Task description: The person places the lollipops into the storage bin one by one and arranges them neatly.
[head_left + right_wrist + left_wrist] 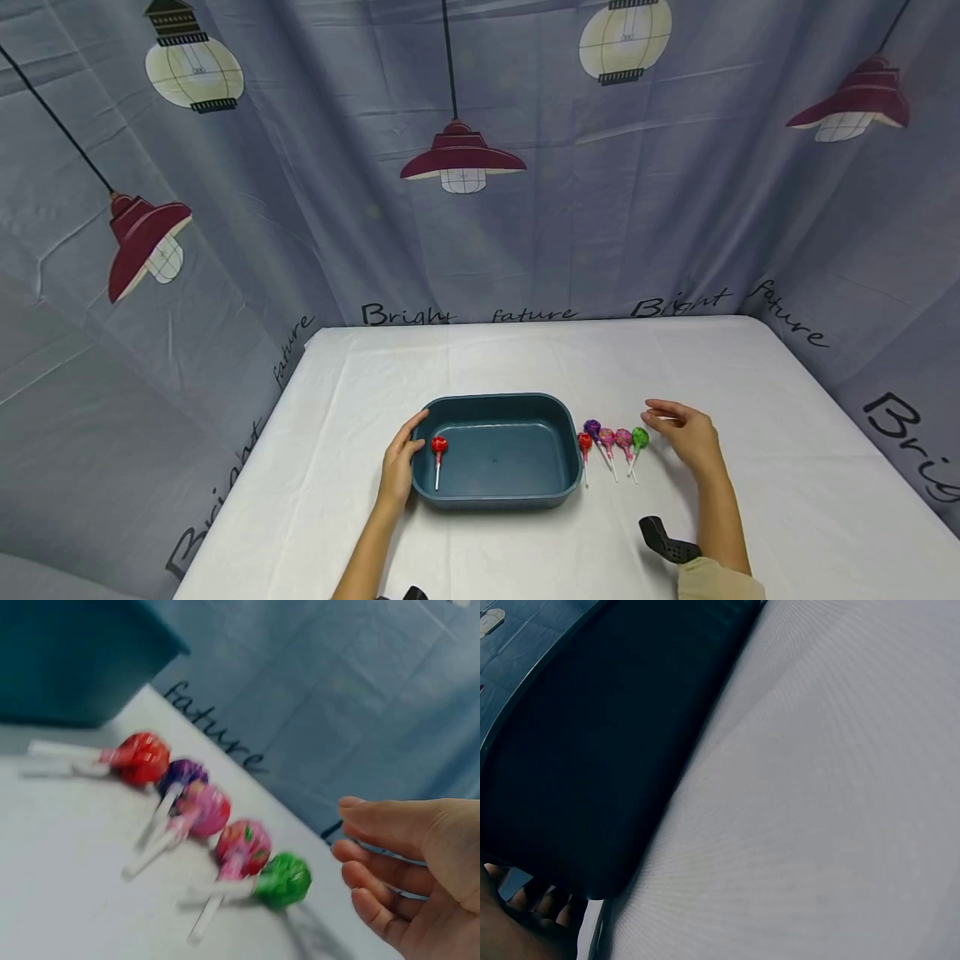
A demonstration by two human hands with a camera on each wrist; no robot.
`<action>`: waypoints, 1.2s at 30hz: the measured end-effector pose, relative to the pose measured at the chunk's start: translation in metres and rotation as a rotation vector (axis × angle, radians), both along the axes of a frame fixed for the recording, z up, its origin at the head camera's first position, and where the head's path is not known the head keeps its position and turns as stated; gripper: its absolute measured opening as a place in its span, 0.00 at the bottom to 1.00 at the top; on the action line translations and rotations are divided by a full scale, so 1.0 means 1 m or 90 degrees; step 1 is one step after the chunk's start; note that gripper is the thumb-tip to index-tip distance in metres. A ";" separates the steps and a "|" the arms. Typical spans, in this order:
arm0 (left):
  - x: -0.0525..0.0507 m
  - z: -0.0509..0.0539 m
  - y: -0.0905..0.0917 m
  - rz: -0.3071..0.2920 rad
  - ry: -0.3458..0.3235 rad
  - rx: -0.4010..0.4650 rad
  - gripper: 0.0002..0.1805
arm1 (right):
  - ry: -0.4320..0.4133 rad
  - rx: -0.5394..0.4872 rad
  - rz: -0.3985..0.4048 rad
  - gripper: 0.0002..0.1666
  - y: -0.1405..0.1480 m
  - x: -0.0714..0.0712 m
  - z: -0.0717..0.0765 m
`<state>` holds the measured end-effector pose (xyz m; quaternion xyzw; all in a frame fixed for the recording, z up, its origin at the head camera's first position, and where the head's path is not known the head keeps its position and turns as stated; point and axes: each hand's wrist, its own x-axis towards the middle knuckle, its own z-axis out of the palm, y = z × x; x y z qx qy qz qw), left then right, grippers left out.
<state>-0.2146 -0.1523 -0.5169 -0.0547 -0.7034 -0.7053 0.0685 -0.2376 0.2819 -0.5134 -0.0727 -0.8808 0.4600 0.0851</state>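
A dark teal plastic tub (495,502) sits on the table with one red lollipop (439,446) lying in its left part. My left hand (397,462) holds the tub's left end, its fingers at the rim and outer wall; in the left wrist view the tub's wall (592,750) partly hides them. To the tub's right lies a row of lollipops: a red one (145,759), a purple one (182,776), two pink ones and a green one (283,880). Just right of the green lollipop, my right hand (688,437) hovers with loosely bent fingers and holds nothing.
A white cloth covers the table (540,358). Behind and beside it hangs a grey-blue curtain (360,208) printed with lamps and lettering. A black wrist device (667,542) is worn on the right forearm, near a beige sleeve (720,579).
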 end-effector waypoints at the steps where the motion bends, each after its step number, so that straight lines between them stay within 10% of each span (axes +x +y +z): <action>1: 0.002 0.004 0.001 -0.002 0.000 -0.002 0.25 | -0.014 0.001 0.015 0.30 -0.004 0.005 0.006; 10: -0.006 -0.011 -0.002 0.009 0.017 -0.016 0.25 | -0.070 0.018 0.085 0.29 -0.008 0.014 -0.002; 21: 0.008 0.017 0.003 -0.006 -0.001 -0.026 0.25 | -0.078 0.041 0.078 0.27 -0.011 0.015 -0.006; 36: 0.006 0.014 0.002 -0.006 -0.004 -0.020 0.25 | -0.071 0.042 0.075 0.26 -0.010 0.021 0.000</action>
